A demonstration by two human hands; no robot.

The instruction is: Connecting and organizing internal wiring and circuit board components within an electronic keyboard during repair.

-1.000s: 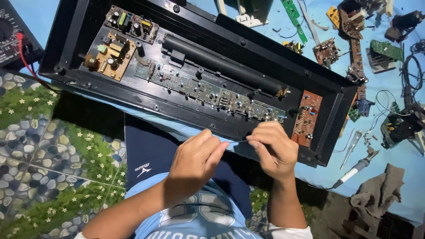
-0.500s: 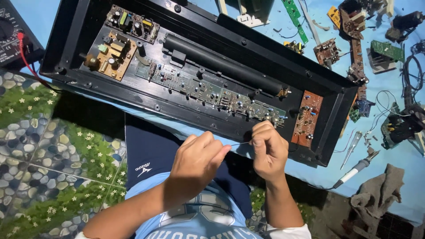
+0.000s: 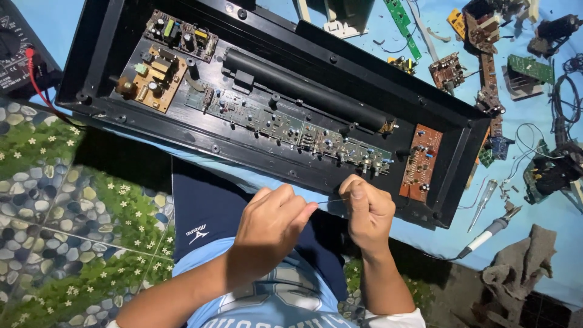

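Both my hands are in front of my chest, just below the near edge of a long open black casing (image 3: 109,42). My left hand (image 3: 270,218) pinches one end of a thin light wire (image 3: 331,200). My right hand (image 3: 367,209) is curled around the wire's other end. The wire is stretched short between the two sets of fingertips. Inside the casing lie a long green circuit board (image 3: 291,124), a tan board (image 3: 149,76) at the left, a brown board (image 3: 420,161) at the right and a black tube (image 3: 303,91).
A soldering iron (image 3: 489,234) and a screwdriver (image 3: 483,203) lie on the blue surface at the right, beside loose circuit boards (image 3: 446,70) and tangled wires (image 3: 546,164). A meter with a red lead (image 3: 12,61) sits at the far left. A grey rag (image 3: 519,267) lies bottom right.
My hands have drawn closer together, so the wire between them is shorter. The right hand has shifted a little left and up towards the casing edge.
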